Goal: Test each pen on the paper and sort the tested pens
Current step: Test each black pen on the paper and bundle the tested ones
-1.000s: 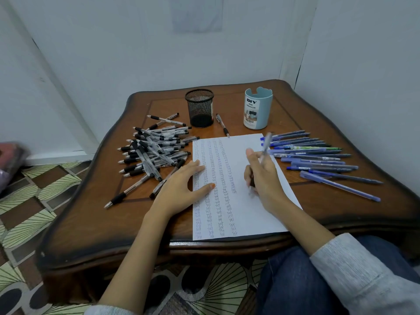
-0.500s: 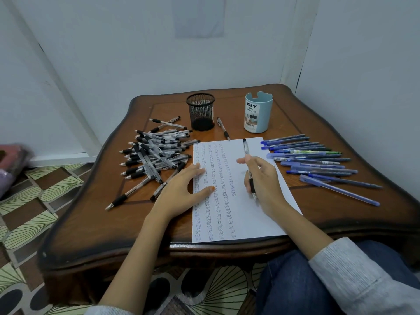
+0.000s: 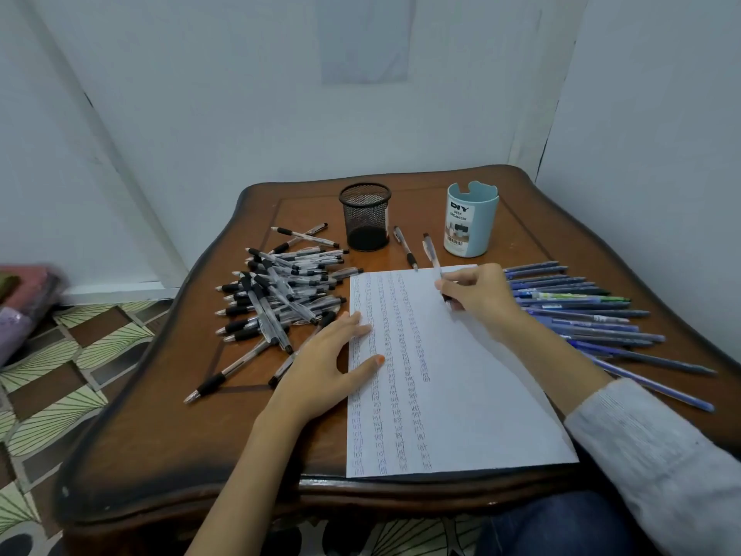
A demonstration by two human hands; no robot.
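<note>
With the right hand [image 3: 481,298] pinching the clear, black-gripped ballpoint pen [image 3: 431,250] tip-down over the white scribble-lined paper sheet [image 3: 461,395] beneath it, let the spread left hand [image 3: 324,367] pin the sheet's edge while scribbling lightly on blank space.

White paper [image 3: 481,395] carries columns of blue and dark scribbles beside the orange-nailed thumb of the left hand [image 3: 320,367]. Left of its fingers lie black-and-clear pens [image 3: 280,290]. Right of the right hand [image 3: 477,294] lie blue pens [image 3: 581,311]. Its fingers pinch a clear pen [image 3: 431,250] with a black end.
</note>
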